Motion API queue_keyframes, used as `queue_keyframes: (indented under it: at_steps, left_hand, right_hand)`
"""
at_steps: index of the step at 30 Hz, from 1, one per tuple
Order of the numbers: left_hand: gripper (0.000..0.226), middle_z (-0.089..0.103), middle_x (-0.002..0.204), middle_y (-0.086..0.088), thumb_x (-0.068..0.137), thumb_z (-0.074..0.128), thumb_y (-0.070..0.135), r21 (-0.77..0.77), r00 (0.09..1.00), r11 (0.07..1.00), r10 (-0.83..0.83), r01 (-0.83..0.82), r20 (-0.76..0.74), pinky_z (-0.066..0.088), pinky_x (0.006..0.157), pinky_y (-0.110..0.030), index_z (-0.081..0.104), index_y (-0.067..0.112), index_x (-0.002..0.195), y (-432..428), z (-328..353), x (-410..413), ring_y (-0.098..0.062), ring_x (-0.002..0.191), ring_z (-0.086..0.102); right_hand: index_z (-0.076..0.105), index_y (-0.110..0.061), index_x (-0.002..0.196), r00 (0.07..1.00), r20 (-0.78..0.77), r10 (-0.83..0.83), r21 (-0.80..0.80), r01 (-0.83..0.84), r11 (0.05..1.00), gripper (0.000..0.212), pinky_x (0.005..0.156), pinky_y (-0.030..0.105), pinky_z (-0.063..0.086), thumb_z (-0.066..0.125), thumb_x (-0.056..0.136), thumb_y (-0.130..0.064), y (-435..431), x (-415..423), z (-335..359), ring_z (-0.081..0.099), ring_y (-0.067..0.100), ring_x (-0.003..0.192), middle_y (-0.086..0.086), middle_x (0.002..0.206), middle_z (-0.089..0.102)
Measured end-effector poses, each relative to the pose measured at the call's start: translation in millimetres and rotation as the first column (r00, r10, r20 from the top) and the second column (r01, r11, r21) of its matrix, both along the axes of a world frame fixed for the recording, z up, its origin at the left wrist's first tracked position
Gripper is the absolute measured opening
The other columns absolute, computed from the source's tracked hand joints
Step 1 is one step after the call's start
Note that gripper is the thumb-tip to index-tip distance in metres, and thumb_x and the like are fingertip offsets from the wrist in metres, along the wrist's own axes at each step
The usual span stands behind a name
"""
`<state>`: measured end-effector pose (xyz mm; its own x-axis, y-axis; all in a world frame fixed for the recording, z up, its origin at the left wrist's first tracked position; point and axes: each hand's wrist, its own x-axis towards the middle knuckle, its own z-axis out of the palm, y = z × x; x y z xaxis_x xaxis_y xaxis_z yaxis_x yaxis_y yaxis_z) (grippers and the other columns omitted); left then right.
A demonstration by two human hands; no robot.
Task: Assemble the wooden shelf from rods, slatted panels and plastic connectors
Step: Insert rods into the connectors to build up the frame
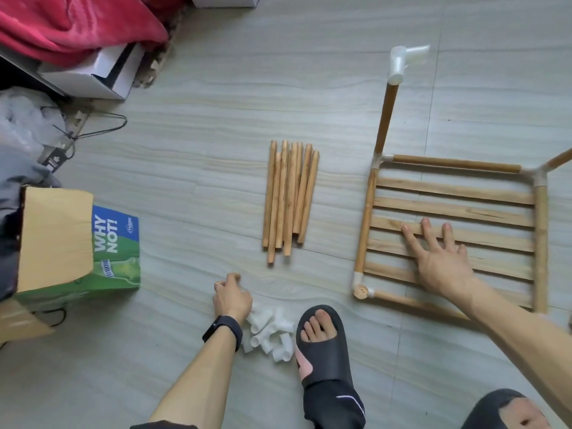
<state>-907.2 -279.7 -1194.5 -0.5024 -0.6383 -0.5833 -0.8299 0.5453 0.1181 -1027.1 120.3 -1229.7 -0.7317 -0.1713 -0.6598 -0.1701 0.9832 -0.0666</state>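
Note:
A part-built shelf lies on the floor at the right: a slatted wooden panel [452,209] framed by rods and white plastic connectors. One rod [384,116] stands up from its far left corner with a white connector [402,61] on top. My right hand [439,258] rests flat on the slats, fingers spread. Several loose rods [289,196] lie bundled in the middle. A pile of white connectors [272,334] sits near my foot. My left hand [232,297] is at the pile's left edge with fingers curled; what it holds is hidden.
A green and blue cardboard box [80,252] stands at the left. Red cloth [71,23], a white box [102,72] and a wire hanger [102,126] lie at the back left. My slippered feet [322,345] are at the bottom.

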Motion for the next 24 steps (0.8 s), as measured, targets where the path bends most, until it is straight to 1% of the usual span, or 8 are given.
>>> queue_keyframes:
  at_steps: [2, 7, 11, 13, 15, 17, 20, 24]
  left_hand:
    - [0.036, 0.05, 0.13, -0.013, 0.096, 0.048, 0.004, -0.006, 0.998, 1.0, 0.003, -0.004, -0.059, 0.045, 0.084, -0.033, 0.057, 0.017, 0.128, 1.1, -2.0, -2.2, -0.032, 0.096, 0.057]
    - [0.033, 0.065, 0.114, -0.007, 0.091, 0.057, -0.003, 0.097, 0.98, 0.994, -0.035, 0.055, -0.198, 0.049, 0.093, -0.033, 0.067, 0.018, 0.114, 9.8, -0.8, -7.7, -0.026, 0.107, 0.062]
    - [0.03, 0.065, 0.11, -0.002, 0.091, 0.061, 0.001, 0.117, 0.954, 0.988, -0.061, 0.099, -0.292, 0.049, 0.088, -0.03, 0.066, 0.026, 0.107, 9.9, 11.3, -14.8, -0.023, 0.102, 0.063]
    - [0.025, 0.059, 0.121, -0.006, 0.092, 0.066, 0.016, 0.086, 0.967, 0.99, -0.09, 0.113, -0.237, 0.049, 0.09, -0.032, 0.063, 0.026, 0.115, 8.0, 15.5, -16.1, -0.026, 0.105, 0.061]
    - [0.039, 0.052, 0.129, -0.009, 0.089, 0.069, 0.035, 0.059, 0.986, 0.985, -0.159, 0.162, -0.041, 0.046, 0.084, -0.032, 0.057, 0.024, 0.125, 8.4, 15.1, -12.7, -0.029, 0.11, 0.06]
    - [0.047, 0.057, 0.129, -0.009, 0.085, 0.071, 0.042, 0.084, 0.955, 0.962, -0.268, 0.259, 0.126, 0.048, 0.081, -0.031, 0.055, 0.022, 0.124, 11.2, 11.2, -6.0, -0.027, 0.108, 0.06]
    - [0.039, 0.065, 0.111, -0.004, 0.085, 0.071, 0.049, 0.112, 0.937, 0.94, -0.334, 0.322, 0.106, 0.054, 0.082, -0.034, 0.056, 0.021, 0.107, 14.8, 2.7, 2.3, -0.024, 0.096, 0.061]
    - [0.032, 0.069, 0.102, -0.002, 0.09, 0.064, 0.055, 0.089, 0.936, 0.932, -0.353, 0.352, -0.001, 0.056, 0.081, -0.036, 0.061, 0.023, 0.096, 15.6, 10.6, 1.6, -0.022, 0.09, 0.064]
  right_hand:
    - [-0.032, -0.042, 0.15, 1.0, 0.002, -0.011, 0.009, 0.011, 1.0, 0.09, 0.118, 0.066, 0.014, 0.031, 0.096, -0.008, -1.3, 2.8, 0.0, -0.019, 0.047, 0.151, 0.004, 0.165, -0.03]
    - [-0.032, -0.044, 0.149, 1.0, 0.016, -0.015, 0.02, 0.015, 1.0, 0.094, 0.118, 0.067, 0.014, 0.034, 0.094, -0.007, -1.7, 4.4, 5.0, -0.019, 0.045, 0.151, 0.002, 0.166, -0.029]
    - [-0.017, -0.041, 0.158, 0.997, 0.064, -0.035, 0.05, 0.032, 0.998, 0.083, 0.119, 0.065, 0.015, 0.041, 0.1, -0.025, -3.2, 4.5, 20.7, -0.01, 0.043, 0.154, 0.003, 0.169, -0.019]
    - [-0.008, -0.035, 0.161, 0.996, 0.081, -0.037, 0.054, 0.033, 0.998, 0.076, 0.121, 0.061, 0.016, 0.04, 0.102, -0.034, -3.3, 9.4, 30.6, -0.004, 0.042, 0.154, 0.006, 0.17, -0.013]
    - [0.0, -0.029, 0.163, 0.996, 0.088, -0.032, 0.04, 0.028, 0.999, 0.071, 0.122, 0.057, 0.017, 0.038, 0.103, -0.038, -1.9, 16.2, 39.8, -0.001, 0.041, 0.155, 0.007, 0.17, -0.01]
    - [0.003, -0.027, 0.163, 0.995, 0.097, -0.021, 0.018, 0.019, 1.0, 0.069, 0.124, 0.052, 0.019, 0.037, 0.104, -0.04, -0.9, 22.1, 49.4, 0.001, 0.039, 0.156, 0.009, 0.17, -0.008]
    - [0.007, -0.026, 0.163, 0.996, 0.086, -0.04, -0.049, 0.045, 0.998, 0.069, 0.125, 0.046, 0.018, 0.04, 0.105, -0.043, -1.9, 30.2, 66.3, 0.008, 0.036, 0.156, 0.01, 0.17, -0.002]
    - [0.02, -0.021, 0.161, 0.998, 0.042, -0.047, -0.167, 0.054, 0.985, 0.065, 0.122, 0.036, 0.02, 0.045, 0.105, -0.041, -4.3, 36.6, 100.2, 0.022, 0.03, 0.153, 0.011, 0.169, 0.015]
